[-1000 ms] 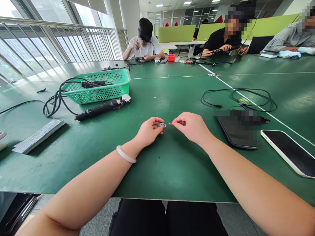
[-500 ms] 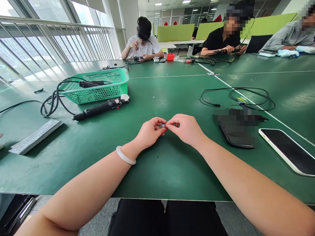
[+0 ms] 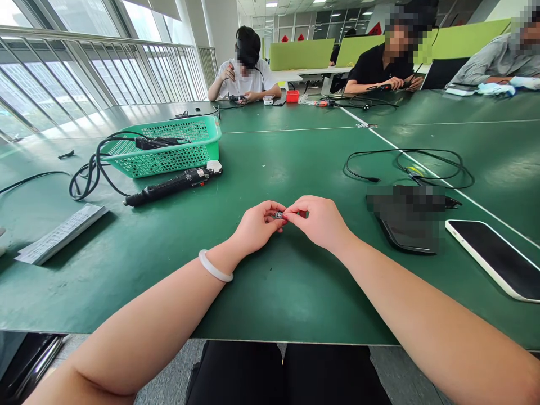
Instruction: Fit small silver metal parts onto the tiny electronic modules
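Observation:
Between my two hands, just above the green table, is a small dark-and-silver part, too small to name its kind. My left hand, with a white bangle on its wrist, is closed around the part with thumb and fingers. From the other side my right hand pinches at the part's right end, thumb and forefinger pressed together. The fingertips of both hands nearly meet and cover much of the part. Whether the right fingertips hold a separate tiny piece cannot be made out.
A black electric screwdriver lies before a green basket with cables. Folded paper is at left. On the right are a black pouch-like object, a phone and a looped cable. Several people sit across the table.
My hands keep almost the same pose around the small part. Across the table, the hand of the person in white has shifted slightly. The view has moved a little.

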`<state>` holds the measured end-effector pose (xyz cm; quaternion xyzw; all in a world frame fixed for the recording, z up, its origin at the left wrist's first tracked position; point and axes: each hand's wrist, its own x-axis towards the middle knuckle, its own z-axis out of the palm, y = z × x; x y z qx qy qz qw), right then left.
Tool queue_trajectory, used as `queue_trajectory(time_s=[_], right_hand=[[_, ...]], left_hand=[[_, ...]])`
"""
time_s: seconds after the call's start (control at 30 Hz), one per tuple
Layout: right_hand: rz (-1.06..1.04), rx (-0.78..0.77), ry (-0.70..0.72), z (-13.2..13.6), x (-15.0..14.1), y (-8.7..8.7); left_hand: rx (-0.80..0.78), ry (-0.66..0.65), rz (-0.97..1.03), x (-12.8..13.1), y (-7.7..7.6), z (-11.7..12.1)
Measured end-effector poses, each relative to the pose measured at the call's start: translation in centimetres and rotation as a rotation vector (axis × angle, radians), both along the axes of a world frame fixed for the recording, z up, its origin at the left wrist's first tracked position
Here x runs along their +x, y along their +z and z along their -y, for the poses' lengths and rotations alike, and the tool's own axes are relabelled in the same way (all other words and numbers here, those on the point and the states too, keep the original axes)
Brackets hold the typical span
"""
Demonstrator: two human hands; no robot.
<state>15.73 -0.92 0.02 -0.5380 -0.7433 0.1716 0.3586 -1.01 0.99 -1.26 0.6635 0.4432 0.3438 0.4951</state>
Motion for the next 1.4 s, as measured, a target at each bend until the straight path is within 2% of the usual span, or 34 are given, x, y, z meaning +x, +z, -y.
queue_trajectory(time_s=[0.27, 0.5, 0.9, 1.07, 1.4], right_hand=[[-0.055, 0.024, -0.020, 0.1, 0.1, 0.1], [-0.041, -0.073, -0.047, -0.3, 0.4, -0.2], [-0.078, -0.108, -0.005, -0.9, 1.1, -0.9], [-0.065, -0.099, 0.036, -0.9, 1.2, -1.1], [0.020, -0.069, 0.032, -1.7, 1.3, -1.7]], left_hand=[[-0.056, 0.020, 0.088, 0.0, 0.2, -0.1], [-0.149, 0.086, 0.158, 0.1, 0.7, 0.0], [-0.210, -0.010, 0.138, -0.3, 0.5, 0.0], [-0.193, 0.001, 0.103, -0.4, 0.3, -0.2], [-0.109, 0.017, 0.001, -0.1, 0.3, -0.4]])
